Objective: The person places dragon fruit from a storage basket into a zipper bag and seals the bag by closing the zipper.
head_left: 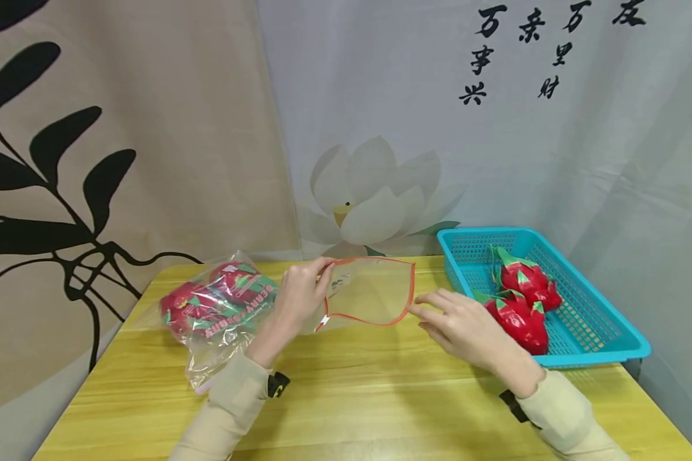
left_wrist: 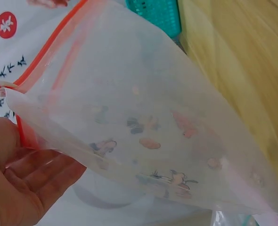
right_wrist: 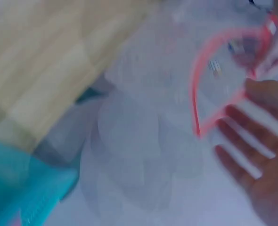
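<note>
A clear zip bag [head_left: 371, 291] with an orange-red zipper edge is held up above the table, its mouth spread wide. My left hand [head_left: 298, 293] pinches its left edge near the white zipper slider [head_left: 325, 319]. Small cartoon prints show on the bag [left_wrist: 148, 127] in the left wrist view. At the bag's right edge, my right hand [head_left: 464, 328] has its fingertips beside or touching the orange rim; the fingers [right_wrist: 247, 136] look straight and spread in the blurred right wrist view. Left of my left hand lies a filled clear bag [head_left: 225, 301] of red-and-green dragon fruits.
A blue plastic basket [head_left: 602, 307] stands at the table's right side. Two shiny red dragon fruits [head_left: 519, 323] with green tips lie in it. Behind the wooden table [head_left: 357, 397] hangs a printed curtain [head_left: 375, 96].
</note>
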### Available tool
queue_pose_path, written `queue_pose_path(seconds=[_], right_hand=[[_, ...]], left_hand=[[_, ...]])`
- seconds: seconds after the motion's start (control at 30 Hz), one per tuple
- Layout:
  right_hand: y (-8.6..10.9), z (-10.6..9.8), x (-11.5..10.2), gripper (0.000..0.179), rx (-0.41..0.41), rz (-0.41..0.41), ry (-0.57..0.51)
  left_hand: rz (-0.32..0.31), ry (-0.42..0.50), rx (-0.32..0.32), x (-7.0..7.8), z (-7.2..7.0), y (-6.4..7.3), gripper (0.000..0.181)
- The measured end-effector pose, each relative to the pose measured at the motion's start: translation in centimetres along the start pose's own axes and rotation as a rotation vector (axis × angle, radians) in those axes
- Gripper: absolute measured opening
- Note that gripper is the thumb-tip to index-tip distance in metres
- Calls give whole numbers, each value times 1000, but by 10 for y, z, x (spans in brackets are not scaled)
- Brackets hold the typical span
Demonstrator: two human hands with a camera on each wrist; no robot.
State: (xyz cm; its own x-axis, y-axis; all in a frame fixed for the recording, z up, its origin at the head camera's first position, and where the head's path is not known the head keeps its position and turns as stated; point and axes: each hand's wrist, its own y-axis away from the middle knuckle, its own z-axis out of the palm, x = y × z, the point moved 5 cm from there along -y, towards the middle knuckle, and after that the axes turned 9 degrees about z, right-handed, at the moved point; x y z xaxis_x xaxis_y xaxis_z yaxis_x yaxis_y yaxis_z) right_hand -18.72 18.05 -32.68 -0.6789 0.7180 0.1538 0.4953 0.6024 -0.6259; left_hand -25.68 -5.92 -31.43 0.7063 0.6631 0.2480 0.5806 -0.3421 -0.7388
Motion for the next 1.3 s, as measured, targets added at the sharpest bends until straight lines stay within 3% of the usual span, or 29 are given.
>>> queue_pose_path(seconds=[0.07,0.27,0.47,0.6,0.7,0.87,1.17,1.3], right_hand=[[-2,-12,19,29,-82,107,12],[17,-14,97,42,-560,460,17],[60,4,149,72,-931,650,-33],[87,12,157,96,-1051,741,-62],[96,16,155,106,-1045,770,-72],[100,20,150,110,-967,775,-71],[97,23,144,96,-738,776,-61],[93,18,143,97,-718,760,-66]], left_hand=[[4,-2,1,1,-1,1,15],[14,6,-7,3,-3,2,16],[21,2,-38,3,0,4,14],[25,6,-57,4,3,5,14],[20,7,-61,4,3,5,15],[22,9,-58,4,2,6,15],[36,20,-42,4,2,7,14],[39,20,-45,4,2,7,15]])
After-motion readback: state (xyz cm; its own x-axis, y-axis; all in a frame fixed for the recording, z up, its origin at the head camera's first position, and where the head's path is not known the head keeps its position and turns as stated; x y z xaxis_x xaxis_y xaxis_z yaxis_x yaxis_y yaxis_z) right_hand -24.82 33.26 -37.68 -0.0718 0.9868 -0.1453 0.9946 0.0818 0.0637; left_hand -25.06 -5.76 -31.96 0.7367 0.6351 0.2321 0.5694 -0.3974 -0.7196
